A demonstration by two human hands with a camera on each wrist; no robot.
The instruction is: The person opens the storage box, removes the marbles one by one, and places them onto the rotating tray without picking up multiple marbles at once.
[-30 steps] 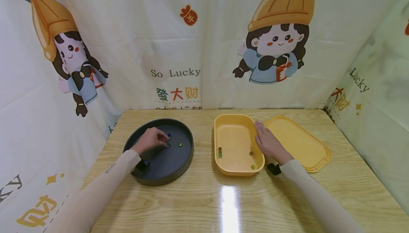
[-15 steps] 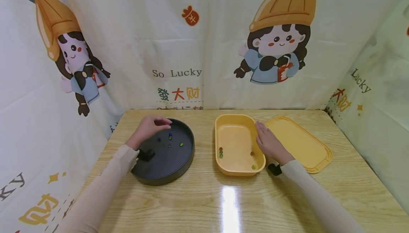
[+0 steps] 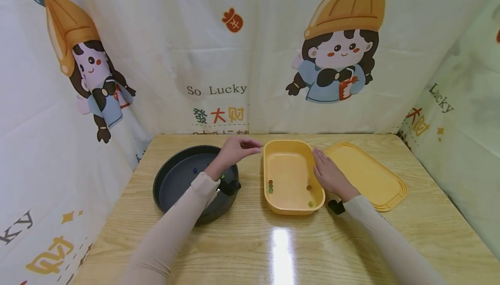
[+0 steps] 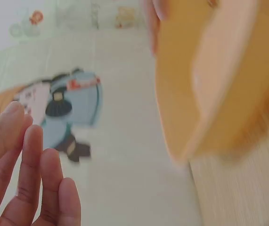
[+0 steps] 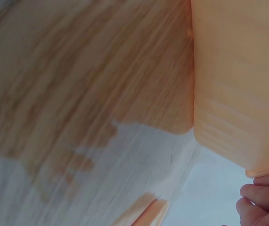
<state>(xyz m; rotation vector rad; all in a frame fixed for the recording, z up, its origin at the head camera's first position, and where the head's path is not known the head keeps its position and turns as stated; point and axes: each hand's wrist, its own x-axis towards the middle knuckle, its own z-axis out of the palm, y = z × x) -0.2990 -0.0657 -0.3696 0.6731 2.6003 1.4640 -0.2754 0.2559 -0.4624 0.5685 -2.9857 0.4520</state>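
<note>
My left hand (image 3: 233,150) hovers to the left of the yellow box (image 3: 293,211), fingertips right by its far left rim. Thumb and index finger come together in the left wrist view; I cannot tell whether something small is between them. My right hand (image 3: 330,175) lies along the box's right rim with straight fingers, its fingertips (image 5: 261,195) touching that rim. Several marbles sit in the box, among them a green marble (image 3: 271,190) and a yellow marble (image 3: 310,204). The round black tray (image 3: 157,187) holds a blue marble (image 3: 195,170); my left forearm hides part of it.
A flat yellow lid (image 3: 365,174) lies on the wooden table (image 3: 250,250) to the right of the box, partly behind my right hand. A printed cloth (image 3: 273,59) hangs along the table's back edge and both sides.
My left hand has risen out of the black tray and moved right to the box's far left rim. The right hand has stayed on the box.
</note>
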